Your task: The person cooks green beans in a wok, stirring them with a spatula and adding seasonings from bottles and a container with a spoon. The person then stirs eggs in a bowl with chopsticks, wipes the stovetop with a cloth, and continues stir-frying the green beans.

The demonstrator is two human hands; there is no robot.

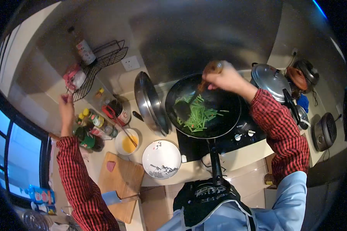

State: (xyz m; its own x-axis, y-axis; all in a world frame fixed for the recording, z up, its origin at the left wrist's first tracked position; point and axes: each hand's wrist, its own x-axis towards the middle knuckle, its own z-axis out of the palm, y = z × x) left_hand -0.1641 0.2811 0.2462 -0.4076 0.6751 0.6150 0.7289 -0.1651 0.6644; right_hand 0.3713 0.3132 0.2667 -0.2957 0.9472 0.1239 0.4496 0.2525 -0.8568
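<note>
My right hand (228, 79) is closed around the wooden handle of a dark spatula (183, 110), whose head rests among cut green beans (200, 115) in a black wok (229, 123). The wok sits on the stove, its long handle pointing toward me. My left hand (67, 103) is raised at the wall on the left, fingers drawn together at the lower edge of a pink-and-white packet (75, 77). That packet is on a black wire shelf (98, 63), near a labelled bottle (85, 50). The exact grip of the left fingertips is hard to see.
Left of the wok stand a metal lid (147, 102), a white plate (161, 154), and a bowl of beaten egg with chopsticks (123, 146). A cleaver (113, 197) lies on the cutting board (119, 173). Several sauce bottles (94, 119) line the wall; a pressure cooker (272, 81) is right.
</note>
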